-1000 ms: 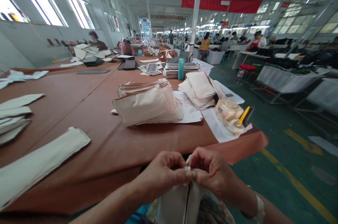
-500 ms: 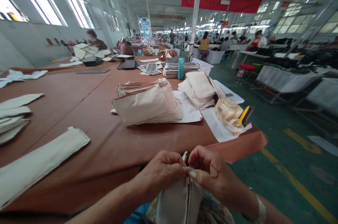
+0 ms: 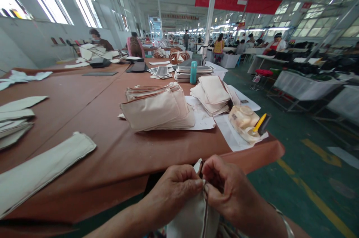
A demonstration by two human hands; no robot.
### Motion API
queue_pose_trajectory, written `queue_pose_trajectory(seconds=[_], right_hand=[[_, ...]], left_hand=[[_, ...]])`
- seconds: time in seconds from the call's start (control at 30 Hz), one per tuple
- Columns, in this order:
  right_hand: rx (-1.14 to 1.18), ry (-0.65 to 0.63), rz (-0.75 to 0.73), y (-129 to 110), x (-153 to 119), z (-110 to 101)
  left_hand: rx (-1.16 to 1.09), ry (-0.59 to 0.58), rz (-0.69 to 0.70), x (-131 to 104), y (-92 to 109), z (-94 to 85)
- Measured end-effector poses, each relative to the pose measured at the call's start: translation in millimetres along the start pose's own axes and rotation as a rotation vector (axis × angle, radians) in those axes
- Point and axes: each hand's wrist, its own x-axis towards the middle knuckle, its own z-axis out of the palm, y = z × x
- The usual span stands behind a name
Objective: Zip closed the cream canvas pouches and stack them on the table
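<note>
A cream fabric piece [image 3: 187,218] with a brown-edged seam lies over my lap, just in front of the table edge. My left hand [image 3: 179,185] pinches its left edge near the top, thumb against the fingers. Close beside it, my right hand [image 3: 226,185] is closed on the other edge, thumb and curled fingers at the seam. The fingertips of both hands nearly meet, and they partly hide the seam between them. The piece's pointed tip [image 3: 198,164] sticks up above the fingers.
On the brown-covered table [image 3: 95,118] stand a stack of cream pieces [image 3: 153,110] and a second stack [image 3: 214,90]. A whitish plastic container [image 3: 243,116] with a yellow-handled brush [image 3: 260,122] sits at the right corner. Behind is a teal bottle [image 3: 193,72]. A long cream piece [image 3: 50,168] lies left.
Both hands have shifted slightly right with the fabric piece, still pinching it near the top. The right wrist has moved a little lower and to the right. The camera view has shifted slightly.
</note>
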Motion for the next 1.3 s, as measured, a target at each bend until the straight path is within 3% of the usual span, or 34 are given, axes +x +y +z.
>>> queue_pose_trajectory(seconds=[0.27,0.43,0.57,0.67,0.8,0.97,1.1,1.3], right_hand=[[0.084,0.126,0.047,18,4,14],[0.394,0.054,0.164,23,6,16],[0.529,0.035,0.189,25,8,14],[0.548,-0.007,0.190,23,6,10],[0.478,-0.139,0.209,19,2,2],[0.470,-0.085,0.198,16,-2,-2],[0.288,-0.027,0.123,7,-6,-6],[-0.081,0.076,-0.066,3,-8,-3]], left_hand=[[-0.182,0.062,0.035,1,-27,5.3],[-0.236,0.091,0.046,1,-40,10.7],[-0.300,0.049,0.078,1,-41,13.6],[-0.144,0.052,0.144,-2,-36,12.1],[0.298,0.124,0.364,-5,-25,7.3],[0.636,0.230,0.598,-6,-10,2.4],[0.889,0.376,0.810,-11,3,5.2],[1.084,0.478,0.787,-15,13,17.4]])
